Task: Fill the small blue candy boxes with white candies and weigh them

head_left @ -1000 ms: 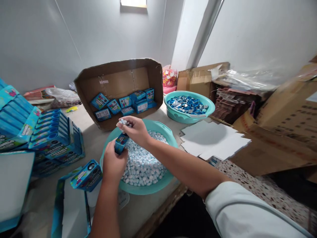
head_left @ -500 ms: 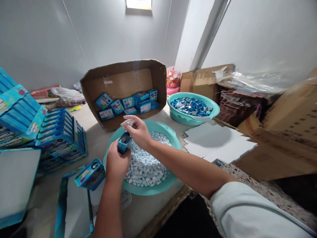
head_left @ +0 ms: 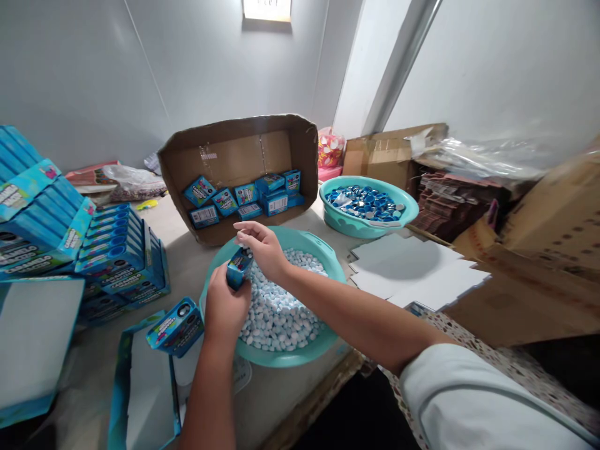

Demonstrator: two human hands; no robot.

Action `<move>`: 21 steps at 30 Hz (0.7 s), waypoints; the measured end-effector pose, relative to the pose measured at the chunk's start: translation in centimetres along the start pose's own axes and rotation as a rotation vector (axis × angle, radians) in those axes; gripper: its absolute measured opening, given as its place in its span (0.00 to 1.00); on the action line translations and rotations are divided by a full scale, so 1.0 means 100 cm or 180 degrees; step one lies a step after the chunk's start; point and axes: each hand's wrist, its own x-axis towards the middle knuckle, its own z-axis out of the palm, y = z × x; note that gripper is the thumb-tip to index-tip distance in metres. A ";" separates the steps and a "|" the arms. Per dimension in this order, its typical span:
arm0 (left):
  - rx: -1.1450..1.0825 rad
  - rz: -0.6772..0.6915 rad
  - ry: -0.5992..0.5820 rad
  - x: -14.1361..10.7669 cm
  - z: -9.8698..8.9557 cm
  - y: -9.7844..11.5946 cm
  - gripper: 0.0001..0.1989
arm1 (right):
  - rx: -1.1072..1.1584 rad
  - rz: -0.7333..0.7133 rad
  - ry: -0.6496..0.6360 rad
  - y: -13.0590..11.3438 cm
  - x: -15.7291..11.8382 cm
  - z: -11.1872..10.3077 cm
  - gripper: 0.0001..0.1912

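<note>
A small blue candy box [head_left: 238, 269] is tilted above the near turquoise basin [head_left: 213, 265], with my left hand [head_left: 227, 306] wrapped round it. My right hand [head_left: 267, 250] is cupped against the box's upper end. A few white candies [head_left: 247, 252] show between its fingers and the box; most of what it holds is hidden by the fingers. Below both hands the basin is filled with small white and pale blue candies [head_left: 281, 322]. Left of the basin, another blue candy box [head_left: 177, 328] leans on an open blue display carton [head_left: 119, 381].
Behind the basin a brown cardboard carton [head_left: 229, 150] lies on its side with several blue boxes inside. A second turquoise basin [head_left: 347, 224] holds blue caps. White card sheets [head_left: 412, 265] lie to the right, and filled display cartons [head_left: 117, 262] are stacked at left.
My right hand has lowered its fingers onto the box's upper end, and fewer candies show in them. The left hand keeps its grip on the box. The whole view has shifted slightly.
</note>
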 end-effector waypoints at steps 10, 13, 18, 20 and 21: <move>-0.0025 0.0002 -0.0002 0.000 0.003 -0.005 0.17 | -0.0173 -0.0064 -0.0096 -0.011 -0.003 0.001 0.16; 0.0003 -0.0032 0.0013 -0.001 0.003 -0.006 0.17 | -0.0156 -0.0116 -0.0027 -0.014 -0.004 0.001 0.16; 0.0105 0.0076 0.0018 -0.001 0.003 -0.006 0.16 | -0.0125 -0.0169 -0.0096 -0.012 -0.003 0.000 0.17; 0.0117 0.0116 0.0010 -0.001 0.004 -0.007 0.14 | -0.0035 -0.0155 -0.0156 -0.009 -0.003 0.000 0.18; 0.0130 0.0108 0.0021 -0.001 0.004 -0.007 0.12 | 0.0018 -0.0157 -0.0198 -0.008 -0.003 0.000 0.19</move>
